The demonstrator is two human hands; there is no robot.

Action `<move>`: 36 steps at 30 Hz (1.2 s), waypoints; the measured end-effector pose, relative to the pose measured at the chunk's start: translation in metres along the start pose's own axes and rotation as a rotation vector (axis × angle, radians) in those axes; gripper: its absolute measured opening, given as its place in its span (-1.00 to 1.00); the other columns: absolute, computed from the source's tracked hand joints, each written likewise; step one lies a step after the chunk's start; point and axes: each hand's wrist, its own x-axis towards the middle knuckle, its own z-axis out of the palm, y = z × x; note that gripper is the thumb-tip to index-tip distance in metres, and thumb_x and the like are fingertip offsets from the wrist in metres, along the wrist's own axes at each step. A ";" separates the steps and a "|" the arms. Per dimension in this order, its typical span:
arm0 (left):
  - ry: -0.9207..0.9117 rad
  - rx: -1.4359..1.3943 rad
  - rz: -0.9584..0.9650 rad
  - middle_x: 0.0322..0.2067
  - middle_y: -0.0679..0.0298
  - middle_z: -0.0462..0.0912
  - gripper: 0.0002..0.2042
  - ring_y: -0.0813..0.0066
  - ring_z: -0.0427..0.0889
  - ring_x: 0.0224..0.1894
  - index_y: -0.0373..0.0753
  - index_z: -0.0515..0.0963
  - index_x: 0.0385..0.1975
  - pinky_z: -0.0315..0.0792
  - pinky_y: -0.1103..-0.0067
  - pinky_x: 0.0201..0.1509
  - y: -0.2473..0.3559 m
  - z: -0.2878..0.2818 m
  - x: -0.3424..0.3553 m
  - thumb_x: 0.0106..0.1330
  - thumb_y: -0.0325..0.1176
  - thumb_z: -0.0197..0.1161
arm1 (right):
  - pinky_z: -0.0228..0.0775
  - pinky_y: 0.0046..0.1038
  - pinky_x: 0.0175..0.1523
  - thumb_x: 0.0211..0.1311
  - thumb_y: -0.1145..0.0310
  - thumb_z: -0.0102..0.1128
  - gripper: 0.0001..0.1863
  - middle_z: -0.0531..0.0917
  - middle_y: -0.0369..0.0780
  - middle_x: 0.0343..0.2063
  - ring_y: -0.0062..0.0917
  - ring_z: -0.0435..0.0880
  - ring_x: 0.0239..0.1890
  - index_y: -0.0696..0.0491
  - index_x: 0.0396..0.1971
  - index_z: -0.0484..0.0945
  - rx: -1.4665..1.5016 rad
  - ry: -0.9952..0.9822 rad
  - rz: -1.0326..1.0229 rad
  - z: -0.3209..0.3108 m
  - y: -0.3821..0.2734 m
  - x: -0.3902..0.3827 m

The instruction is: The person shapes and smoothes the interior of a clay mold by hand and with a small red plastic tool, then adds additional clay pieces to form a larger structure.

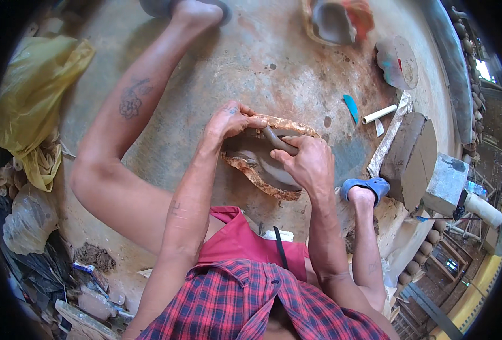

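In front of me on the floor lies a rough, crusted mould lined with grey-brown wet clay. My left hand is at its far left edge, fingers closed on the upper end of a clay coil beside the rim. My right hand is closed on the coil's lower end inside the mould, its thumb low over the clay lining. The coil runs diagonally between both hands; the fingertips of my right hand are partly hidden.
A large clay block, white tube, teal scraper and scalloped plate lie to the right. Another mould sits behind. Plastic bags pile at the left. My outstretched legs flank the work; a concrete block stands far right.
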 end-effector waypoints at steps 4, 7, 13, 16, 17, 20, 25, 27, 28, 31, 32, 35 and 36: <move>0.004 0.007 -0.022 -0.30 0.30 0.84 -0.61 0.56 0.71 -0.26 -0.21 0.84 -0.11 0.53 0.55 -0.07 0.001 0.001 0.003 0.15 -0.11 0.62 | 0.61 -0.13 -0.06 0.09 -0.02 0.50 -0.59 0.80 -0.08 -0.39 -0.16 0.82 -0.24 -0.09 -0.13 0.84 -0.201 -0.174 -0.001 -0.020 -0.001 0.011; -0.003 -0.007 -0.039 -0.29 0.29 0.84 -0.61 0.54 0.71 -0.26 -0.23 0.83 -0.13 0.53 0.54 -0.07 0.004 0.001 0.000 0.13 -0.11 0.62 | 0.61 -0.09 -0.06 0.12 0.04 0.48 -0.59 0.81 -0.09 -0.32 -0.18 0.82 -0.20 -0.05 -0.09 0.79 -0.335 -0.233 -0.043 -0.018 -0.006 0.017; 0.019 -0.029 -0.049 -0.28 0.24 0.84 -0.57 0.51 0.72 -0.26 -0.26 0.82 -0.11 0.55 0.52 -0.07 0.007 0.001 -0.004 0.11 -0.10 0.62 | 0.61 -0.09 -0.06 0.20 0.12 0.45 -0.58 0.77 -0.07 -0.22 -0.11 0.79 -0.18 0.04 -0.04 0.66 -0.316 0.033 -0.228 0.036 -0.011 0.023; 0.016 -0.089 -0.034 -0.27 0.22 0.84 -0.57 0.50 0.73 -0.24 -0.25 0.82 -0.11 0.56 0.52 -0.06 -0.003 0.004 -0.001 0.12 -0.08 0.61 | 0.60 -0.09 -0.10 0.21 0.14 0.44 -0.63 0.75 -0.06 -0.28 -0.10 0.77 -0.21 0.07 -0.11 0.67 -0.251 0.163 -0.268 0.050 -0.008 0.026; 0.019 -0.084 -0.022 -0.28 0.23 0.84 -0.56 0.50 0.73 -0.24 -0.24 0.82 -0.11 0.56 0.53 -0.05 -0.006 0.004 0.001 0.12 -0.06 0.60 | 0.60 -0.08 -0.07 0.22 0.17 0.42 -0.66 0.75 -0.04 -0.27 -0.11 0.78 -0.18 0.08 -0.13 0.68 -0.214 0.159 -0.271 0.049 -0.009 0.025; 0.016 -0.058 -0.016 -0.29 0.24 0.84 -0.54 0.51 0.73 -0.24 -0.24 0.82 -0.11 0.55 0.53 -0.06 -0.001 0.003 -0.002 0.12 -0.03 0.60 | 0.60 -0.06 -0.05 0.24 0.21 0.37 -0.71 0.75 -0.02 -0.27 -0.11 0.79 -0.17 0.08 -0.16 0.69 -0.175 0.168 -0.256 0.049 -0.008 0.027; 0.068 0.006 -0.013 -0.29 0.25 0.84 -0.52 0.52 0.73 -0.25 -0.22 0.83 -0.11 0.56 0.52 -0.07 0.004 0.003 -0.004 0.10 0.01 0.60 | 0.60 -0.05 -0.08 0.25 0.22 0.28 -0.75 0.75 -0.03 -0.28 -0.10 0.78 -0.21 0.07 -0.21 0.71 -0.169 0.204 -0.255 0.054 -0.008 0.037; 0.052 0.024 -0.045 -0.28 0.26 0.85 -0.53 0.52 0.73 -0.25 -0.20 0.83 -0.09 0.56 0.51 -0.07 0.008 0.002 -0.007 0.12 0.01 0.59 | 0.59 -0.04 -0.11 0.25 0.18 0.27 -0.70 0.77 -0.01 -0.28 -0.06 0.77 -0.25 0.10 -0.23 0.72 -0.141 0.157 -0.198 0.043 -0.009 0.036; 0.058 0.024 -0.046 -0.28 0.26 0.85 -0.53 0.52 0.73 -0.25 -0.20 0.83 -0.09 0.56 0.51 -0.07 0.008 0.001 -0.007 0.12 0.01 0.59 | 0.59 -0.04 -0.11 0.25 0.18 0.27 -0.70 0.77 -0.01 -0.28 -0.06 0.77 -0.25 0.10 -0.23 0.72 -0.140 0.157 -0.204 0.036 -0.008 0.034; 0.046 0.030 -0.067 -0.26 0.26 0.85 -0.54 0.52 0.74 -0.23 -0.17 0.83 -0.07 0.56 0.52 -0.04 0.003 0.004 -0.006 0.13 0.00 0.58 | 0.60 -0.16 -0.17 0.29 0.19 0.30 -0.69 0.80 -0.04 -0.33 -0.20 0.79 -0.35 0.14 -0.17 0.72 -0.076 0.177 -0.025 0.015 0.014 0.023; 0.033 0.044 -0.051 -0.25 0.25 0.85 -0.54 0.51 0.74 -0.22 -0.18 0.83 -0.05 0.56 0.52 -0.02 0.004 0.002 -0.007 0.13 -0.01 0.57 | 0.61 -0.22 -0.18 0.30 0.20 0.32 -0.69 0.80 -0.02 -0.37 -0.25 0.80 -0.36 0.16 -0.18 0.73 0.145 0.197 0.041 0.007 0.025 0.020; 0.009 0.063 -0.039 -0.24 0.24 0.86 -0.52 0.50 0.75 -0.20 -0.19 0.82 -0.03 0.56 0.51 0.01 0.008 0.002 -0.007 0.12 -0.02 0.58 | 0.60 -0.33 -0.20 0.33 0.23 0.35 -0.69 0.79 -0.05 -0.41 -0.40 0.77 -0.38 0.19 -0.16 0.74 0.399 0.271 0.135 -0.004 0.064 0.007; 0.010 0.061 -0.051 -0.23 0.24 0.86 -0.52 0.50 0.75 -0.19 -0.19 0.82 -0.02 0.56 0.51 0.01 0.009 0.002 -0.008 0.12 -0.03 0.58 | 0.58 -0.39 -0.21 0.34 0.25 0.36 -0.69 0.79 -0.09 -0.42 -0.50 0.74 -0.40 0.20 -0.13 0.74 0.432 0.315 0.152 -0.004 0.077 0.003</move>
